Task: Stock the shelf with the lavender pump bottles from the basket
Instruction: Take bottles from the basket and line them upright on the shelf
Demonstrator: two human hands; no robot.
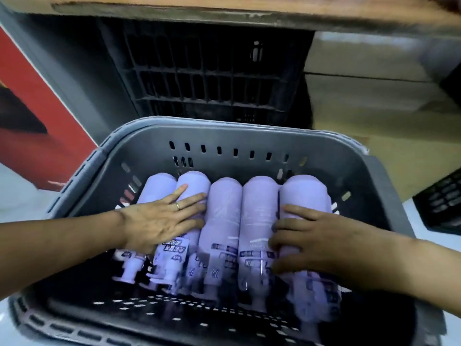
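A black crate [207, 71] with many holes stands far past the fingers of both hands. It is tucked in under a long wooden board [224, 13]. On the same side as the right hand, farther away than the hand, are brown cardboard boxes [369, 96] stacked one on another. A small black crate [441, 198] sits out past the right wrist, at the edge. On the left hand's side, up and away from it, there is a red panel [32, 116] with a dark shape on it. The floor [10, 193] by the left arm is pale.
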